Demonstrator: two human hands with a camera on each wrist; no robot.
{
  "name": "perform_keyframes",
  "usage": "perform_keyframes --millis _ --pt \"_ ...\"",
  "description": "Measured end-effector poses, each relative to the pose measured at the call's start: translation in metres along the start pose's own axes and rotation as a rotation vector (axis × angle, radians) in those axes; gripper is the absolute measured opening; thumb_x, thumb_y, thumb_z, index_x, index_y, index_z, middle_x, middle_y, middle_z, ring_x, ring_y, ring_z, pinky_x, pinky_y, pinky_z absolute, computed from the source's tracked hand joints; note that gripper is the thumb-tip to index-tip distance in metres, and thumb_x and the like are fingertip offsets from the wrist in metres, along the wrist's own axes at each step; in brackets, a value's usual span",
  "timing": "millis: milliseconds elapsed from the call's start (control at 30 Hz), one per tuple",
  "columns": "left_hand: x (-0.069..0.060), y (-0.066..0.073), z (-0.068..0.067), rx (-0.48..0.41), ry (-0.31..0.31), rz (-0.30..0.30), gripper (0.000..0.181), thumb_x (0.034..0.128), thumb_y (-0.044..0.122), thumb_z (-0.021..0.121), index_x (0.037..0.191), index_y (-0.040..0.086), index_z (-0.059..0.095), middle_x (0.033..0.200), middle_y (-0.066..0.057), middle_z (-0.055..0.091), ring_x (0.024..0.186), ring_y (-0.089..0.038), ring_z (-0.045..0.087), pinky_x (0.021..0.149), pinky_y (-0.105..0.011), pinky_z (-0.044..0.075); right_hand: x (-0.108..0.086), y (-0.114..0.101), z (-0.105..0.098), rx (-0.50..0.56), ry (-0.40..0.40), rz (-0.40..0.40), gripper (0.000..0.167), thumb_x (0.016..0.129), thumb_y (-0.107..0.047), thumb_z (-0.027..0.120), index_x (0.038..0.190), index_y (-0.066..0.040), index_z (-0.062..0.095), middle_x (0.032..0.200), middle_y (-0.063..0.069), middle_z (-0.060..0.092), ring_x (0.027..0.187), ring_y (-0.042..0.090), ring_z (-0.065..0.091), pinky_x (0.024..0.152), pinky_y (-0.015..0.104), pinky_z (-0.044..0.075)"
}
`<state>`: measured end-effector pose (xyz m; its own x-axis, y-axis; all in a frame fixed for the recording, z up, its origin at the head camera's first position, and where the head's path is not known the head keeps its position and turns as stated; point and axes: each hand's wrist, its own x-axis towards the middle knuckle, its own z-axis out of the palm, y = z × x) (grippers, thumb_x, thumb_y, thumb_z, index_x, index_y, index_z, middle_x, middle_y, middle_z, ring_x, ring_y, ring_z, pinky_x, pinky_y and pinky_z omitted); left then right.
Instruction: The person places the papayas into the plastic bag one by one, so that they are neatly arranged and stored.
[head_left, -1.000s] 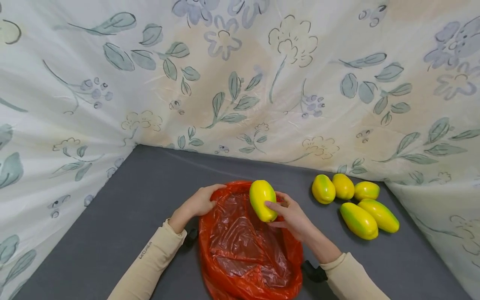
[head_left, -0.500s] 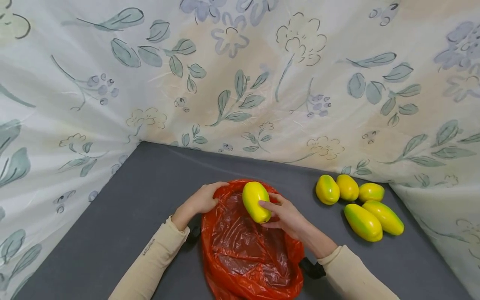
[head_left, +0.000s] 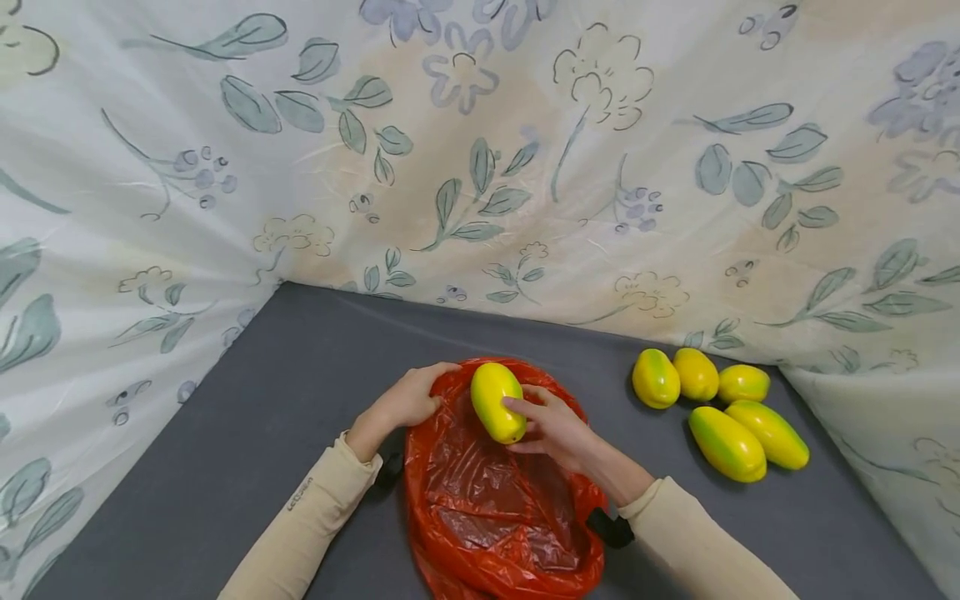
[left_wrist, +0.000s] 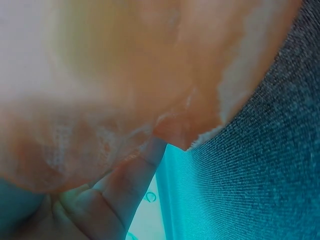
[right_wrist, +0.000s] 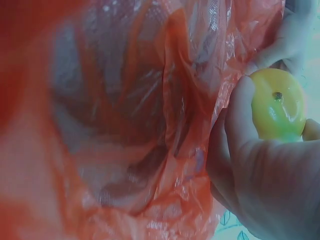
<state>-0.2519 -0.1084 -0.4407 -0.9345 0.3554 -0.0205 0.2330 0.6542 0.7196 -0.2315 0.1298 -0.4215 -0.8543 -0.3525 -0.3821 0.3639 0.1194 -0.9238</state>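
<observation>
A red plastic bag [head_left: 495, 492] lies with its mouth spread wide on the dark grey surface. My left hand [head_left: 408, 398] pinches the bag's far left rim; in the left wrist view, bag film covers part of the fingers [left_wrist: 122, 192]. Over the far part of the mouth, my right hand [head_left: 551, 425] holds a glossy yellow-green papaya [head_left: 497, 402], thumb on the near side. The right wrist view shows the papaya's end [right_wrist: 277, 102] with a small brown stem spot, and the bag's creased inside [right_wrist: 115, 115].
Several more yellow-green papayas [head_left: 726, 446] lie grouped to the right, near the back of the grey surface [head_left: 300, 375]. A floral curtain [head_left: 480, 167] hangs along the back and both sides. Black straps [head_left: 609, 529] are on the wrists.
My right hand has carried the papaya leftward over the bag's mouth, closer to my left hand. The left hand keeps its place on the rim. The view has shifted slightly.
</observation>
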Motion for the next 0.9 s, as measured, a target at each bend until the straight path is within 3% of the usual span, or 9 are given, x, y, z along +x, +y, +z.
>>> perform_keyframes --millis 300,533,900 --pt "0.002 -0.004 0.000 0.043 0.003 0.053 0.055 0.0858 -0.010 0.058 0.138 0.005 0.048 0.131 -0.016 0.054 0.086 -0.023 0.060 0.071 -0.032 0.050 0.013 0.008 0.014 0.062 0.036 0.011 0.074 0.092 -0.031 0.063 0.146 -0.006 0.020 0.124 0.024 0.045 0.098 0.031 0.059 0.078 0.043 0.054" --pt "0.002 -0.003 0.001 0.066 0.023 0.082 0.052 0.0856 -0.008 0.059 0.136 0.001 0.049 0.129 -0.017 0.055 0.109 -0.031 0.057 0.092 -0.044 0.046 0.012 0.008 0.016 0.098 -0.036 0.013 0.070 0.095 -0.024 0.059 0.147 -0.006 0.016 0.131 0.025 0.045 0.104 0.033 0.060 0.083 0.043 0.052" --pt "0.000 -0.002 0.001 0.050 0.013 0.076 0.052 0.0865 -0.008 0.059 0.136 0.002 0.048 0.129 -0.017 0.055 0.110 -0.031 0.056 0.094 -0.046 0.045 0.012 0.012 0.015 0.111 -0.106 0.014 0.064 0.096 -0.022 0.057 0.148 -0.009 0.022 0.132 0.023 0.046 0.108 0.033 0.057 0.086 0.044 0.050"
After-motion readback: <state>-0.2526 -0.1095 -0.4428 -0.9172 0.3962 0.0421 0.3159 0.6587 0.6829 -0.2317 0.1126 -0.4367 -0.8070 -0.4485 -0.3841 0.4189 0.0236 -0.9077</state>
